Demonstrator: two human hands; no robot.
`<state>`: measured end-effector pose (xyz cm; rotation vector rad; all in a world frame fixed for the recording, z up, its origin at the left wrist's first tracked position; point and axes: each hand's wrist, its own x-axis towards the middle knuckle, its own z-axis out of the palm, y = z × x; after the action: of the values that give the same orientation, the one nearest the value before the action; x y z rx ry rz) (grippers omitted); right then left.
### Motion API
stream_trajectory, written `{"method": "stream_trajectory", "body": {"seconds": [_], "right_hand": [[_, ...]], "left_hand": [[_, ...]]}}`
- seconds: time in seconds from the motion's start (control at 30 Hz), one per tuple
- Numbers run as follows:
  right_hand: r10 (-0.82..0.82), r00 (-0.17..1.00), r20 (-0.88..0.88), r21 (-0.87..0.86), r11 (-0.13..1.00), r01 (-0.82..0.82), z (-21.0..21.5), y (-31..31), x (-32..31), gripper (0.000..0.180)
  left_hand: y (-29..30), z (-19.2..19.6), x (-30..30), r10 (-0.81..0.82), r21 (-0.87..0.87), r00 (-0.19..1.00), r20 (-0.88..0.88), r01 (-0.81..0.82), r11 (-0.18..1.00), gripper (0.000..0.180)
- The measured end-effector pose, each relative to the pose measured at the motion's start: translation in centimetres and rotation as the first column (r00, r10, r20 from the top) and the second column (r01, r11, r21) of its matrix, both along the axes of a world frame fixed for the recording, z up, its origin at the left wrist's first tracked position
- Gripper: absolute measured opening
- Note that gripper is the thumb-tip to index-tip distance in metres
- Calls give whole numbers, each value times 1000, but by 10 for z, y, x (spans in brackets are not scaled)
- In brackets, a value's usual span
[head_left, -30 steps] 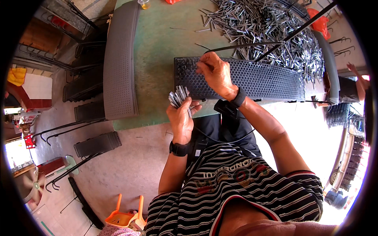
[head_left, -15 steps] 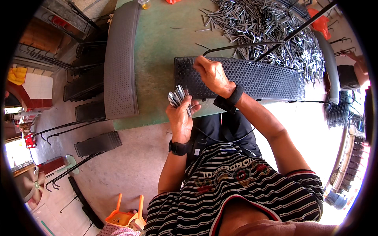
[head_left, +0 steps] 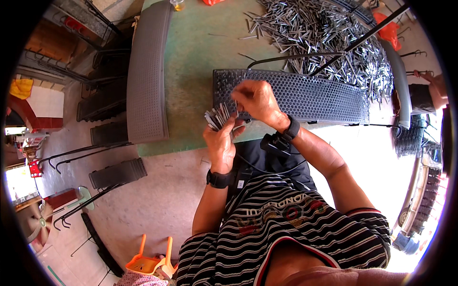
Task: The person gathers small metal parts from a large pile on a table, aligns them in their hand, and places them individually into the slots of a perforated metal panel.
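My left hand (head_left: 220, 148) is closed round a bundle of thin metal strips (head_left: 217, 116), which fan out beyond its thumb and fingers. Just beside the strips' far ends is my right hand (head_left: 259, 99), its fingers pinched together. What sits in that pinch, if anything, is too small to make out. Under and behind the right hand lies a long dark panel with a honeycomb of holes (head_left: 305, 97), near the table's front edge. A bent black metal rod (head_left: 296, 56) runs along the panel's far side.
A big heap of loose metal strips (head_left: 329, 35) covers the far right of the green table (head_left: 195, 71). A grey perforated cover (head_left: 148, 76) drapes the table's left end. An orange stool (head_left: 145, 262) stands at lower left, and a fan (head_left: 42, 222) farther left.
My right hand has come down from the panel's far left corner toward the strips in my left hand. The left hand has stayed nearly in place with its bundle.
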<state>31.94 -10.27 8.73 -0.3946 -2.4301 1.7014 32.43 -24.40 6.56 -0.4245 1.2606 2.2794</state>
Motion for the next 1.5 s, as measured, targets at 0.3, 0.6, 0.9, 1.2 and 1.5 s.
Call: {"method": "stream_trajectory", "body": {"seconds": [0.3,0.6,0.9,1.2,1.5], "right_hand": [[-125,943,-309,75,985,155,-20,-4,-22,11],[160,911,-381,612,782,119,-25,-1,-20,6],[42,992,119,-101,994,-30,-4,-8,-7,16],[-168,944,-286,-1,985,175,-9,-16,-20,9],[219,905,-365,572,820,32,-32,-10,-30,6]], "left_hand": [[-13,-9,-4,25,-19,999,33,-24,1000,11],[-16,-3,-4,22,-41,998,62,-19,999,8],[-12,-7,-1,31,0,998,52,-31,1000,15],[-20,-15,-3,74,-21,994,86,-72,997,9],[-24,-11,-6,65,-3,989,130,-65,998,12]]}}
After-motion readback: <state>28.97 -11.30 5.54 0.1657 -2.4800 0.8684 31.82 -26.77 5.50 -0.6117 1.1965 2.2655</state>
